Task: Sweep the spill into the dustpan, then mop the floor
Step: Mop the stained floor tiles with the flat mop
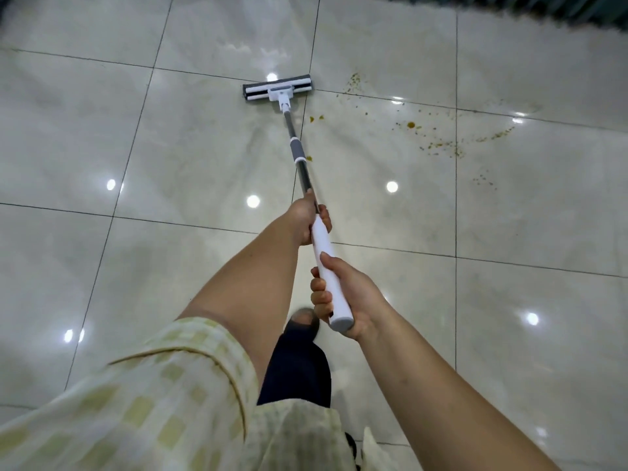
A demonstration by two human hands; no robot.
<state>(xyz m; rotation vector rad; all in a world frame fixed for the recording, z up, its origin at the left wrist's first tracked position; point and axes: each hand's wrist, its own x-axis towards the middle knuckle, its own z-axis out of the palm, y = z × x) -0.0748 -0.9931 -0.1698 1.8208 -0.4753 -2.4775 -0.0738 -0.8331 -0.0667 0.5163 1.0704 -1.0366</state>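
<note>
The glossy tiled floor (163,147) fills the view. The mop (296,149) runs from centre toward 12 o'clock, with its head flat on the tiles. The right hand (343,294) grips the handle's end, and the left hand (306,222) grips just beyond it. The spill (438,141), yellow-brown specks, lies scattered at 2 o'clock.

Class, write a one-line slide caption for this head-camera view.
The left hand and right hand grip a flat mop, its head on the glossy tiled floor left of scattered brown spill specks.
</note>
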